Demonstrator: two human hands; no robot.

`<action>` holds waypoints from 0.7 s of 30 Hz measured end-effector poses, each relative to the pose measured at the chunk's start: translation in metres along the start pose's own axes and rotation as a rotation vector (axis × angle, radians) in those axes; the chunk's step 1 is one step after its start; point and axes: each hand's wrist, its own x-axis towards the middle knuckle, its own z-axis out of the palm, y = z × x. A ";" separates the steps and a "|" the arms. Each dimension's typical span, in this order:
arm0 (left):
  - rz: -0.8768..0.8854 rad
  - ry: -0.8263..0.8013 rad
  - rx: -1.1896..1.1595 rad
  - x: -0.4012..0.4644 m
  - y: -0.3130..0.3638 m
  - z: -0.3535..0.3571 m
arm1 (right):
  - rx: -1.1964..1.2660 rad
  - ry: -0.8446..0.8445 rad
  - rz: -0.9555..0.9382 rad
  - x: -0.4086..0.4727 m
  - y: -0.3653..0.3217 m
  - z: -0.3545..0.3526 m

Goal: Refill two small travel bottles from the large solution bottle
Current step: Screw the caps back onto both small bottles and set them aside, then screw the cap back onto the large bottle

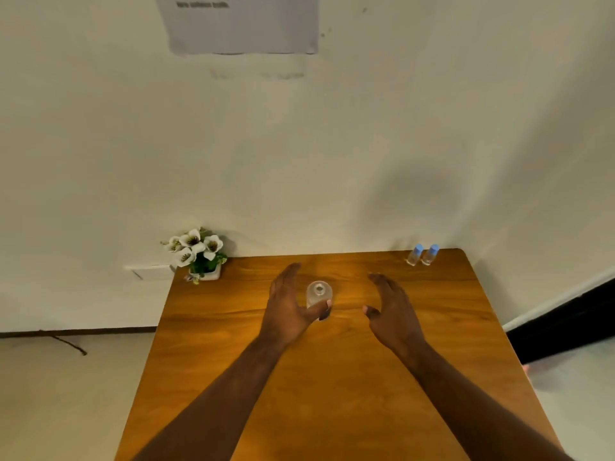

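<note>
Large bottle (318, 294) upright at mid-table (332, 377), long axis vertical, uncapped mouth pointing up toward the camera. Left hand (289, 304) cups its left side, fingers extended, thumb lying across the near wall: a loose, wide grasp. Right hand (392, 311) held open, palm inward, well apart from the bottle and empty. Two blue-capped travel bottles (422, 255) stand upright, side by side, at the far right corner.

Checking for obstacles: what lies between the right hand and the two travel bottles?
Only bare wooden table, in the head view. The right hand is open; the travel bottles stand capped at the far right corner.
</note>
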 end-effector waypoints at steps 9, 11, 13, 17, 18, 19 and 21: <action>-0.149 -0.119 -0.258 0.021 -0.035 0.039 | 0.044 -0.076 0.076 -0.011 -0.001 0.039; -0.141 -0.134 -0.289 0.028 -0.038 0.050 | 0.047 -0.079 0.079 -0.008 0.003 0.044; -0.135 -0.134 -0.300 0.035 -0.041 0.060 | 0.045 -0.091 0.073 -0.003 0.011 0.049; -0.107 -0.089 -0.297 0.040 -0.047 0.070 | 0.029 -0.126 0.065 0.006 0.023 0.058; -0.105 -0.089 -0.306 0.040 -0.048 0.070 | 0.026 -0.136 0.070 0.008 0.025 0.060; -0.106 -0.095 -0.318 0.040 -0.049 0.070 | 0.024 -0.148 0.074 0.009 0.025 0.062; -0.114 -0.100 -0.348 0.039 -0.050 0.064 | 0.020 -0.169 0.067 0.010 0.023 0.065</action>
